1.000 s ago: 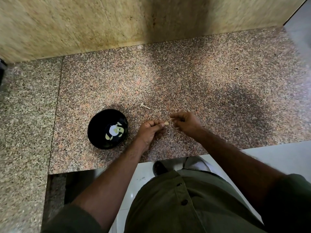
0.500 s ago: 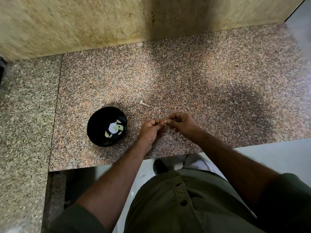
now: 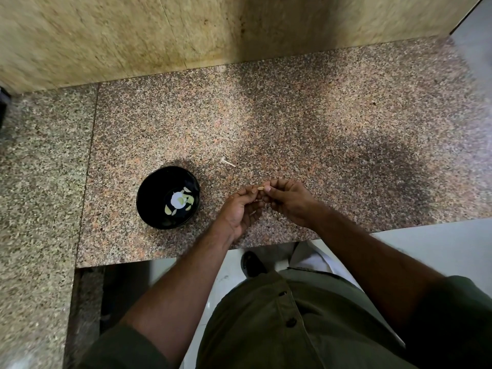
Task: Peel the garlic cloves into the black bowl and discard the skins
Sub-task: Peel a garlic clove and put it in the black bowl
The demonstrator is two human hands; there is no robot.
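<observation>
While both hands' (image 3: 266,201) grips pinch it, the garlic clove (image 3: 260,187) looks pale, perhaps half-peeled.

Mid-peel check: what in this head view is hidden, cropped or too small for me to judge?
- Garlic clove: only its tip shows between the left hand and right hand; fingers cover the rest, so remaining skin is unclear.
- Black bowl: the cloves inside are too small to count.
- Pale stem-like scrap on the counter: too small to identify.
- Dark object: cropped by the left edge.

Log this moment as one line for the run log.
stage: peeling | left hand and right hand: pinching one garlic clove | black bowl: holds peeled cloves | counter: garlic stem
</observation>
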